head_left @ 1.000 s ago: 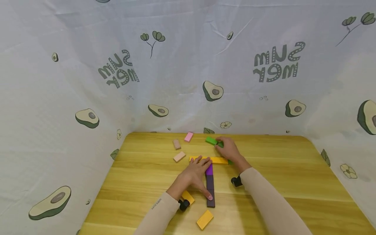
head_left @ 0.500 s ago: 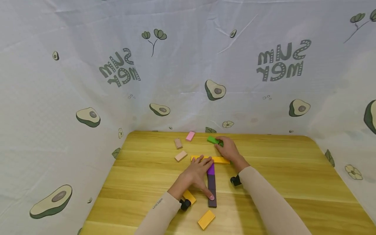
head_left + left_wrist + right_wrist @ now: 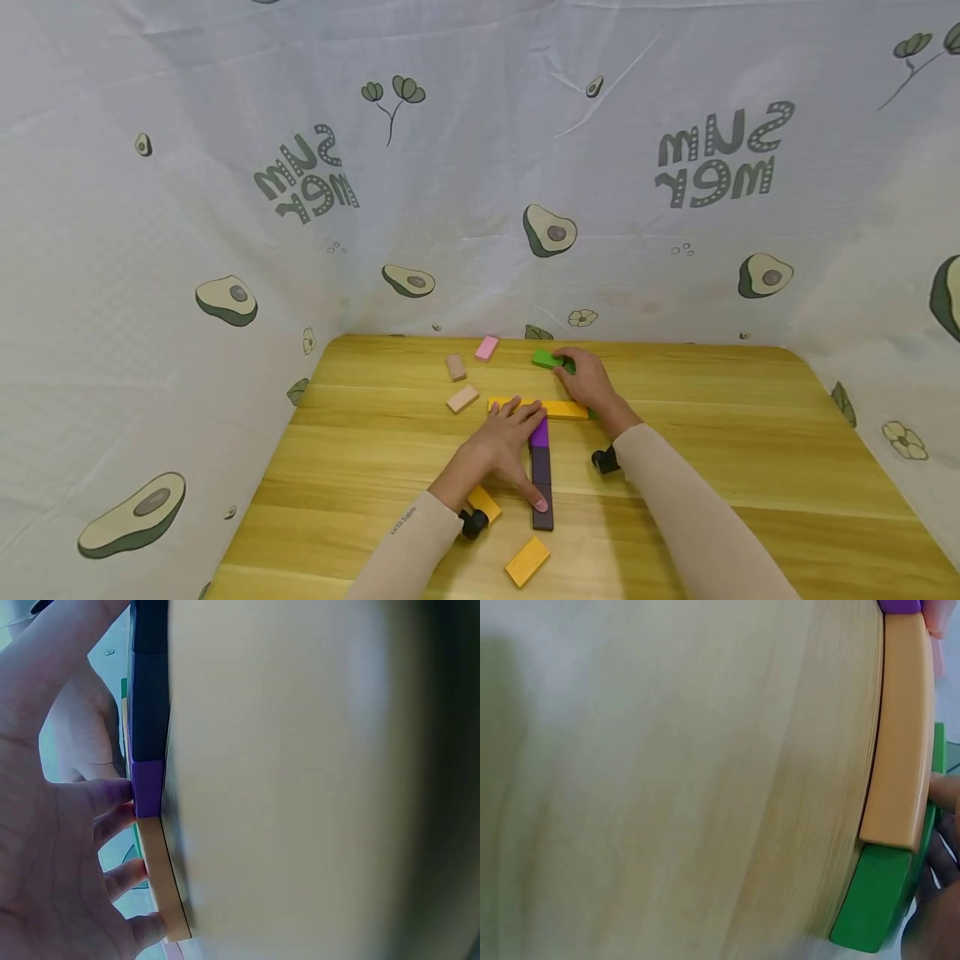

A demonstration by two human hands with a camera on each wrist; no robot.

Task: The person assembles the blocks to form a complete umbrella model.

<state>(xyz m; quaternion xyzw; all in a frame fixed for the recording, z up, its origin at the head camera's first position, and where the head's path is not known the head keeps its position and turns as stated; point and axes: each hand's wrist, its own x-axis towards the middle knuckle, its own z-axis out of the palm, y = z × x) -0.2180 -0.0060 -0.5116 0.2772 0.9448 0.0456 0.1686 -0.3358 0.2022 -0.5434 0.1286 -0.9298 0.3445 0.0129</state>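
Note:
My left hand (image 3: 501,442) lies spread out, palm down. Its fingertips touch the yellow row (image 3: 566,409) and the purple block (image 3: 539,432), and its thumb rests on a dark block (image 3: 542,518) in the column below. In the left wrist view the fingers (image 3: 124,881) press against the row's side. Beyond the row, my right hand (image 3: 588,383) pinches a green block (image 3: 569,365), mostly covered by the fingers, at the right end of another green block (image 3: 545,359). One more green block (image 3: 871,898) sits at the yellow row's right end.
A pink block (image 3: 487,348) and two tan blocks (image 3: 456,367) lie at the far left. Loose yellow blocks lie near my left wrist, one (image 3: 484,506) partly hidden by the wrist camera, another (image 3: 528,562) closer in. A printed curtain surrounds the wooden table (image 3: 712,433).
My right hand has shifted slightly right, and the far green blocks with it. My left hand keeps its place on the blocks. The head view has turned a little.

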